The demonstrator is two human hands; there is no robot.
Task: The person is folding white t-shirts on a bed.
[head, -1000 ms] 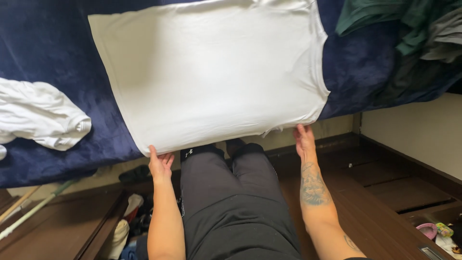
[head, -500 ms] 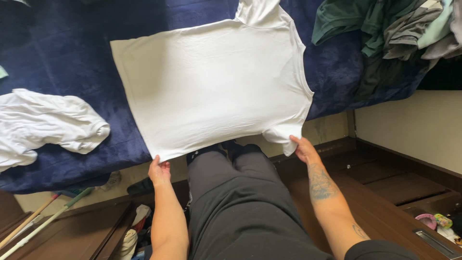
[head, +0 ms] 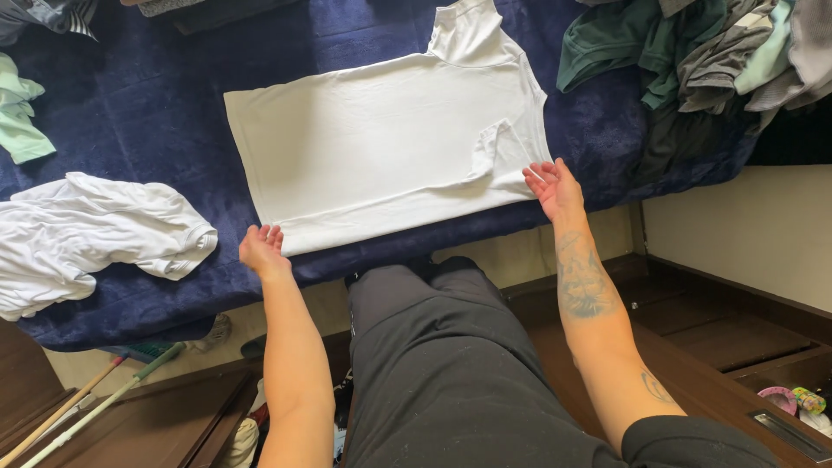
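A white T-shirt (head: 381, 147) lies flat on a dark blue blanket (head: 147, 130), its near side folded over onto the body. My left hand (head: 260, 247) rests palm up at the shirt's near left corner, fingers loosely apart and holding nothing. At the near right edge, beside the folded sleeve, my right hand (head: 555, 186) is also palm up and open, its fingertips just touching the cloth. My legs in dark trousers (head: 433, 364) stand against the bed's edge.
A crumpled white garment (head: 95, 230) lies at the left on the blanket, with a pale green cloth (head: 17, 121) above it. A heap of green and grey clothes (head: 693, 52) sits at the back right. Dark wooden floor and poles (head: 78, 407) lie below.
The shirt's near edge, held hanging off the bed, has been folded up onto the shirt and let go. Both hands moved forward and opened palm up.
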